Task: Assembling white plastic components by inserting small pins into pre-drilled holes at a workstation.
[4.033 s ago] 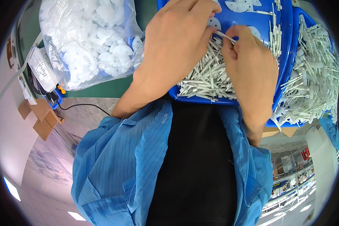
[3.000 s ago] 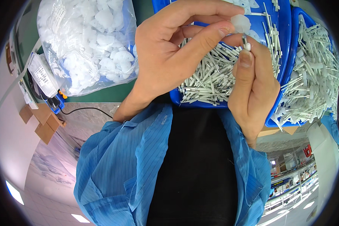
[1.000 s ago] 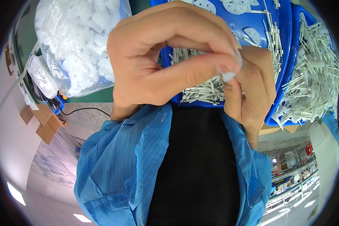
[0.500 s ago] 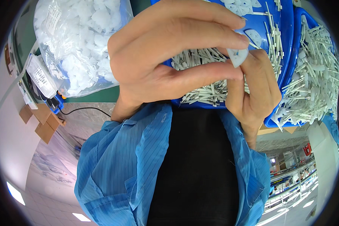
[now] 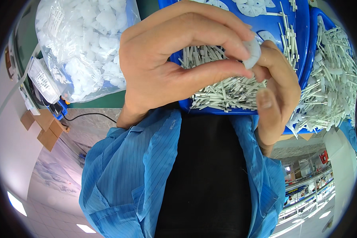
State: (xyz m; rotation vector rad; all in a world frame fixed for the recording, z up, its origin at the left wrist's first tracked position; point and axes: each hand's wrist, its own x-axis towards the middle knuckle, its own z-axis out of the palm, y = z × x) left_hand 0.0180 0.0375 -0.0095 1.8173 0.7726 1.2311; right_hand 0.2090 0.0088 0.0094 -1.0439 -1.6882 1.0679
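My left hand pinches a small white fan-shaped plastic piece between thumb and fingers. The piece is tilted, so only part of its face shows. Close against its right side is my right hand, its forefinger curled to the piece and its thumb standing apart; the other fingertips are partly hidden. Beneath both hands, a blue tray bears a heap of thin white sticks. More flat white pieces with small holes lie at its far side, beside a row of sticks.
A clear bag full of white plastic pieces lies on the green table at the left. At the right stands a second blue bin, heaped with white sticks fitted with pieces. A black cable hangs below the table edge.
The white piece has turned in my left fingers and now shows more edge-on. My right thumb has come away from the piece and moved down, opening that hand's pinch.
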